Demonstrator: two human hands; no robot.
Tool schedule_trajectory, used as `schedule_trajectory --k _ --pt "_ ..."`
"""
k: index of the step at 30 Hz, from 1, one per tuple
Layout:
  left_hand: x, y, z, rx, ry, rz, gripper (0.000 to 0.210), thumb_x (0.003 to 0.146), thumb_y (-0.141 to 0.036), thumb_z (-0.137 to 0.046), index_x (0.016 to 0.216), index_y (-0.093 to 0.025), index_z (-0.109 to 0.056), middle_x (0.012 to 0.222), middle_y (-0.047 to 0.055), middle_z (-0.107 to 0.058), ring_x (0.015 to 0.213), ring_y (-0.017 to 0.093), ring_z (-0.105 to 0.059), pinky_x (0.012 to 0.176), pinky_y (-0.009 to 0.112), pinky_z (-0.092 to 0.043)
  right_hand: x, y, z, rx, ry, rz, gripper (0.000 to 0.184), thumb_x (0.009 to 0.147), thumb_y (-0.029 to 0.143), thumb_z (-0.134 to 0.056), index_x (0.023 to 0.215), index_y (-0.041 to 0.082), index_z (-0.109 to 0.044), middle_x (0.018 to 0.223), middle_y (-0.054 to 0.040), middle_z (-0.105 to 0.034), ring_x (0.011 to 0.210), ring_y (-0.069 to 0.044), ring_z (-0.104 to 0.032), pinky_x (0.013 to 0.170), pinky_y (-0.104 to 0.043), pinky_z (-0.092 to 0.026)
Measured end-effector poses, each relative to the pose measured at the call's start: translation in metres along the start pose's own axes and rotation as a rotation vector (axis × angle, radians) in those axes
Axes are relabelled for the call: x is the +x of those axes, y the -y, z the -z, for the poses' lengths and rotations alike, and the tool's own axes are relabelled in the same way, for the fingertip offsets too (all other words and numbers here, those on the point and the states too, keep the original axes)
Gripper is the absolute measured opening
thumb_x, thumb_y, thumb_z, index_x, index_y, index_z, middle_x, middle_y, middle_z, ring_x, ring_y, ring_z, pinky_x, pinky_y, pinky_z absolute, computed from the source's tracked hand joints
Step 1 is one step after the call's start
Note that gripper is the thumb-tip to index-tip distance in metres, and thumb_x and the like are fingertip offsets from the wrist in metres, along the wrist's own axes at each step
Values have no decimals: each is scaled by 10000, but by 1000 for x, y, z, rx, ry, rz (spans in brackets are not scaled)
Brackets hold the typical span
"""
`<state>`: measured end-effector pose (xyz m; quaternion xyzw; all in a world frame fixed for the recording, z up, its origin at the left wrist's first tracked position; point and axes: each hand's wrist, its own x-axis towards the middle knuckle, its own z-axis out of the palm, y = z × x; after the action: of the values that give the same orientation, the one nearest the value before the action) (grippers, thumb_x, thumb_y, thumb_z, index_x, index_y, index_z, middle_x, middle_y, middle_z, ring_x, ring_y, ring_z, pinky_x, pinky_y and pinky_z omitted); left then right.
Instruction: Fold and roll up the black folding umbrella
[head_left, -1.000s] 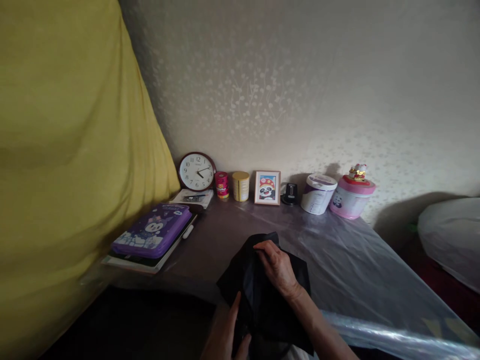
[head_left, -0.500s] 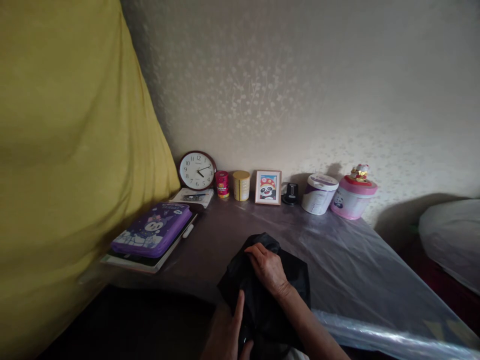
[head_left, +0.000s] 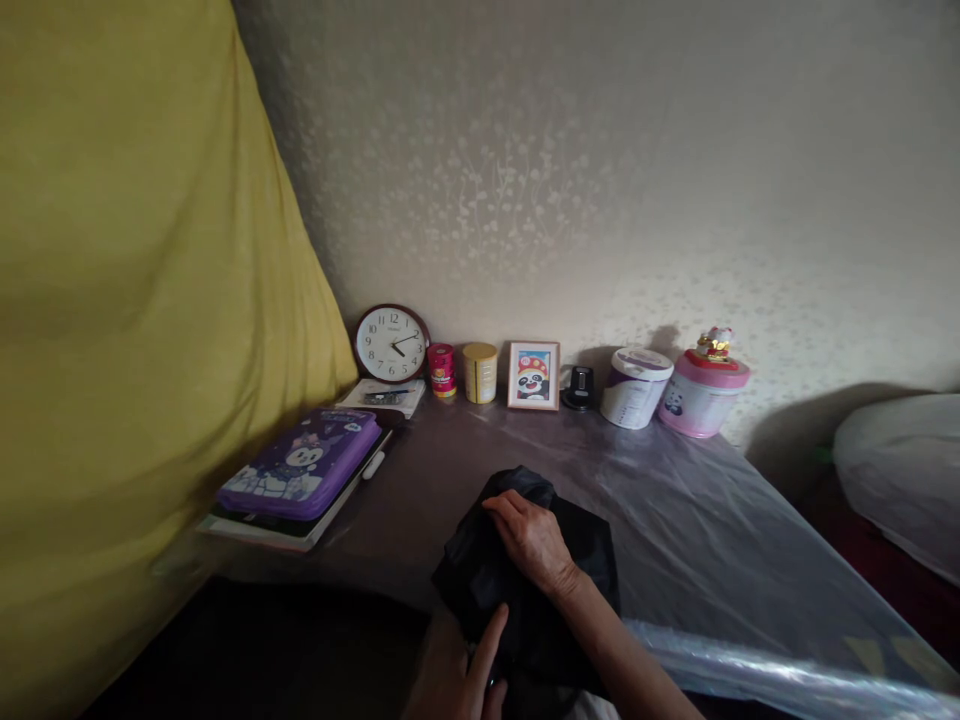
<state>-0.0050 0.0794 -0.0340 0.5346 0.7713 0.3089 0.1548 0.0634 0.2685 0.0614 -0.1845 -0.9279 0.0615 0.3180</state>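
Observation:
A black folding umbrella (head_left: 592, 550), its cloth loosely bunched in angular folds, lies at the near edge of the table in front of me. My right hand (head_left: 531, 540) is closed over the upper part of the cloth, with the fingertips pinching a fold. Lower down, my left hand (head_left: 469, 670) grips the near end of the umbrella. Its index finger lies along the cloth, and a small shiny spot shows near the thumb. The rest of that grip is hidden by the hand and the frame's bottom edge.
Along the wall stand a clock (head_left: 391, 343), a red can (head_left: 442, 372), a yellow-lidded can (head_left: 480, 373), a panda picture frame (head_left: 533, 375), a small black object (head_left: 579, 388) and two tubs. A purple case (head_left: 304, 465) lies on books at left, beside a yellow curtain (head_left: 150, 300).
My left index finger has shifted slightly right and down on the black cloth. My right hand keeps its hold on the umbrella. The view has shifted slightly.

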Motion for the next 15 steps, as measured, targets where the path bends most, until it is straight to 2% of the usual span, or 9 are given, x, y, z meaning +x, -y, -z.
schedule_trajectory --k 3,5,7,11,15 --pt "-1 1 -2 8 -33 18 644 784 -169 -574 1408 -304 -487 1546 104 -381 1431 372 -331 1108 516 -379 -7 -1 6 125 -33 2 275 1028 224 -374 1175 211 -605 1050 -72 -718 917 -188 -709 806 -291 -574" --pt "-2 1 -2 4 -31 24 629 792 -177 -582 1401 -310 -493 1537 90 -399 1432 351 -336 1115 489 -378 -16 -2 12 202 -49 38 258 1021 225 -395 1160 214 -612 1069 -72 -720 968 -190 -696 861 -318 -565" --pt "-1 0 -2 23 -16 33 639 781 -175 -598 1399 -293 -494 1521 118 -417 1420 361 -356 1104 484 -393 -25 -5 16 240 -49 87 231 1009 215 -427 1103 214 -639 1060 -69 -726 996 -194 -683 920 -359 -544" --pt "1 -2 0 52 19 11 656 787 -150 -566 1421 -271 -452 1477 165 -466 1383 385 -411 1063 499 -438 -32 -19 15 229 -35 128 212 989 227 -476 1072 209 -670 1098 -81 -727 1090 -219 -653 1022 -451 -481" --pt "0 -2 2 56 6 8 659 769 -156 -611 1404 -276 -479 1490 144 -453 1390 388 -396 1099 491 -400 -18 -42 5 152 -37 105 259 990 264 -472 1146 202 -669 1197 -118 -697 1181 -246 -618 1052 -517 -447"
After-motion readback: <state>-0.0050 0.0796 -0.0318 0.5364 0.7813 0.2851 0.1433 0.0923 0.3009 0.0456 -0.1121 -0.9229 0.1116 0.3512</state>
